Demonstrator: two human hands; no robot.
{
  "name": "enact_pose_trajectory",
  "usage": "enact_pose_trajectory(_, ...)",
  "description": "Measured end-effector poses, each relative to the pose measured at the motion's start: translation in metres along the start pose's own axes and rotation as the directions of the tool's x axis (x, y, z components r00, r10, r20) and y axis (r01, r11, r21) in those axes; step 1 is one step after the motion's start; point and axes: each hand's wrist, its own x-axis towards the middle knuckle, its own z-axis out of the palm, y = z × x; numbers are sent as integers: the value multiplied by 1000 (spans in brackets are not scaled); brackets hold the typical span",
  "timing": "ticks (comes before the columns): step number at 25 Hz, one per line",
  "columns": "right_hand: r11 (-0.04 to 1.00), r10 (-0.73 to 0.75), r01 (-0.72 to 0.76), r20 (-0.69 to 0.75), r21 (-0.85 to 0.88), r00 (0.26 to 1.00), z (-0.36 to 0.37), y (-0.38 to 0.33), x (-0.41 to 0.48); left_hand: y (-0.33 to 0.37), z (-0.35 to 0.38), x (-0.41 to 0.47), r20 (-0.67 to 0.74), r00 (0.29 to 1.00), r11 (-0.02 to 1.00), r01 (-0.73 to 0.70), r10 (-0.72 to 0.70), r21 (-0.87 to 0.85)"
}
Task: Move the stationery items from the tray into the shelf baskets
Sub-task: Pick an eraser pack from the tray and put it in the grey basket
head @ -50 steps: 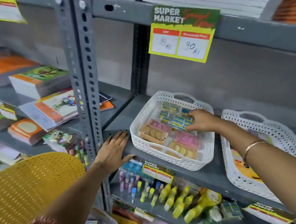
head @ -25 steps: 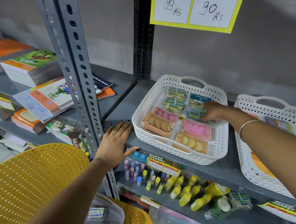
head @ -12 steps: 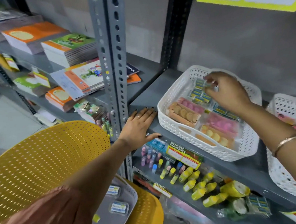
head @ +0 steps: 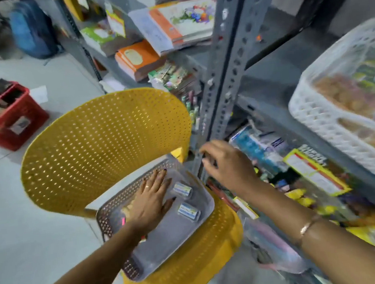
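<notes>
Left hand lies flat, fingers released, on the tray. Right hand hovers empty, fingers loosely curled. Two packets lie just beside left fingertips; pinch one by its edges.

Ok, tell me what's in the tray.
Two small packets lie in the tray. The left hand lies flat there, hiding most of something yellowish.

white basket: contents blurred, right side cropped | tray: partly hand-covered
</notes>
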Motion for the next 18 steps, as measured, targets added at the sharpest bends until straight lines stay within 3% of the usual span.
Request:
enact_pose_trajectory(3,993,118,-98,367,-72,923,100,21,-14,-10,56,-47,192,973,991,117,-126,59)
enact_pose_trajectory(5,987,155,-116,496,-109,854,150,30,-24,-9,89,-69,286,941,983,168,-182,71)
enact_pose_trajectory(8,989,128,-57,603,-136,787,218,32,-36,-13,127,-101,309,922,972,229,-234,52)
enact_pose_trajectory(11,976,139,-7,596,-218,791,263,27,-38,-14,146,-123,323,916,971,236,-238,45)
enact_pose_trajectory(15,874,392,-183,429,-451,814,298,33,-46,-12,150,-130,294,920,965,258,-258,41)
enact_pose_trajectory(18,829,437,-194,391,-525,810,298,34,-62,-13,151,-130,300,919,966,254,-256,47)
